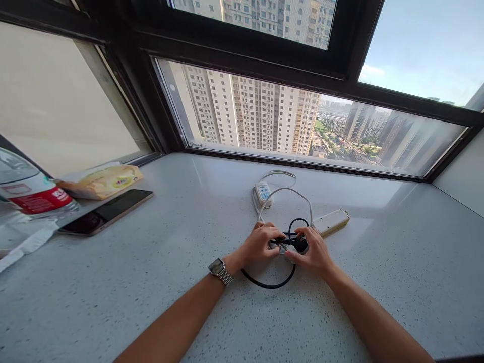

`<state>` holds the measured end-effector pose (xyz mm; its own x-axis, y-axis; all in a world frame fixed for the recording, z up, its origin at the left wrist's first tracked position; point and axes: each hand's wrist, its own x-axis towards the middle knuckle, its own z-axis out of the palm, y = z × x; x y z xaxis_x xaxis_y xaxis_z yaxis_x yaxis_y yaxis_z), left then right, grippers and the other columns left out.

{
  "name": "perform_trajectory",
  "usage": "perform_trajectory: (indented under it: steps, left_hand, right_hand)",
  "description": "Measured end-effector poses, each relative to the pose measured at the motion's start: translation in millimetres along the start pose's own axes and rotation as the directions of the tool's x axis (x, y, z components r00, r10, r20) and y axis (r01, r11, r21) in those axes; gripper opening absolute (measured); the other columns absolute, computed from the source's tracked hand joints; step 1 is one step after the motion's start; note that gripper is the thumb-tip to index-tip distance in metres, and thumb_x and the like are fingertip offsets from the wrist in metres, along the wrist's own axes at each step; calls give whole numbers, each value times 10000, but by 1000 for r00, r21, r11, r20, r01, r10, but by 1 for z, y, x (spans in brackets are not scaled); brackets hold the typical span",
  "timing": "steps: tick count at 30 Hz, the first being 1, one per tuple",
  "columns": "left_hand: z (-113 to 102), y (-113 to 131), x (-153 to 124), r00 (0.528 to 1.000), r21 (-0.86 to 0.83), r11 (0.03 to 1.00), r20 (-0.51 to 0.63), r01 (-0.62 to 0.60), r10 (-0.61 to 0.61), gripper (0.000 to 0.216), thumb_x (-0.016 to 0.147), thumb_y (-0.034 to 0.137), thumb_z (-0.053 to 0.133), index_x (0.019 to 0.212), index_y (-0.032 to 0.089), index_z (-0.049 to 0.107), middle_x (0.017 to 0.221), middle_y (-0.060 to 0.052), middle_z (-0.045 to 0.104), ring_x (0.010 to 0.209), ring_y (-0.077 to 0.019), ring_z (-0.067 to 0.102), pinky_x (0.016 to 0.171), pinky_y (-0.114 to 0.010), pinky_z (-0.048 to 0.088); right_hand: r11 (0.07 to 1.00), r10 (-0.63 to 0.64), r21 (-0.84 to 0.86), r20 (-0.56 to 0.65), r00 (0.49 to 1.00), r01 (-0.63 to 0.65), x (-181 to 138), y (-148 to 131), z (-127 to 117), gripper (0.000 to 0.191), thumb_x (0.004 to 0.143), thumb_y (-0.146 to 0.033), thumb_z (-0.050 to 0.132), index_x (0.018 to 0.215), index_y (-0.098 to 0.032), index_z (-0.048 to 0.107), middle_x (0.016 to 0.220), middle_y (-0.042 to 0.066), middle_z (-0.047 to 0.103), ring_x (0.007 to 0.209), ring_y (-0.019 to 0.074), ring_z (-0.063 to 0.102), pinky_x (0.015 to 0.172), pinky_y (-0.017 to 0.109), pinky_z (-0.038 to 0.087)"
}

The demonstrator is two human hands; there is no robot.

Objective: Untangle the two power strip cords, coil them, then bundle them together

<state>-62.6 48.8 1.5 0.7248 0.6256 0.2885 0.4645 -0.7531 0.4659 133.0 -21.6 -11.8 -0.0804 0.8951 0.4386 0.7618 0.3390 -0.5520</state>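
Note:
My left hand (260, 244), below a wristwatch (221, 270), is closed on a black cable (269, 287), part of which loops on the counter toward me. My right hand (314, 253) pinches a black plug (300, 244) at the other side of the bundle. Between the fingers, cable and plug parts overlap, and some are hidden. A white cord (305, 196) arches up behind the hands. Beyond them sits a small white socket block (262, 193) with a blue face. Just right of my right hand lies a long white power strip (329, 222).
On the left of the speckled counter (151, 282) are a dark phone (108, 212), a yellow tissue pack (108, 182) and a bottle with a red label (40, 199). A dark window frame (302, 165) borders the counter at the back.

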Motion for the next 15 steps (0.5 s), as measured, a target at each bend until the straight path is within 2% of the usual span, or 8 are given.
perform_trajectory:
  steps: [3,6,10,12,15]
  left_hand:
    - [-3,-1,3,998,-96,995,50,39,-34,324,815,262,417,905,197,721,864,-22,729,864,-178,604,872,-301,351]
    - [-4,1,4,993,-93,991,85,96,-88,376,858,307,373,794,199,728,747,-13,716,756,-168,599,842,-299,357]
    - [-5,5,0,992,-94,995,129,19,-7,298,851,316,450,940,228,720,879,-24,725,874,-196,596,850,-309,340]
    - [-5,7,-3,991,-86,996,135,-7,19,304,861,311,442,983,230,709,912,-35,722,896,-200,588,842,-309,340]
    - [-6,11,-4,990,-64,998,140,-8,17,308,866,297,426,979,226,703,918,-39,716,891,-199,577,824,-307,345]
  right_hand:
    - [999,-39,8,17,999,39,1,1,-2,518,659,-515,741,1046,-205,592,956,65,637,904,222,582,752,310,471]
    - [995,-101,-9,43,994,101,1,0,-7,485,646,-537,762,983,-218,619,908,51,649,884,218,580,734,307,472]
    - [968,-227,-85,84,970,234,0,-6,-15,495,644,-547,768,1015,-243,644,1003,67,672,997,254,561,885,382,413]
    - [967,-220,-99,122,968,233,-2,-9,-16,510,650,-541,761,1054,-253,641,961,50,682,950,235,580,937,402,368]
    - [973,-170,-133,135,976,188,-4,-13,-15,442,662,-504,754,1009,-250,650,804,17,661,833,210,578,928,411,337]
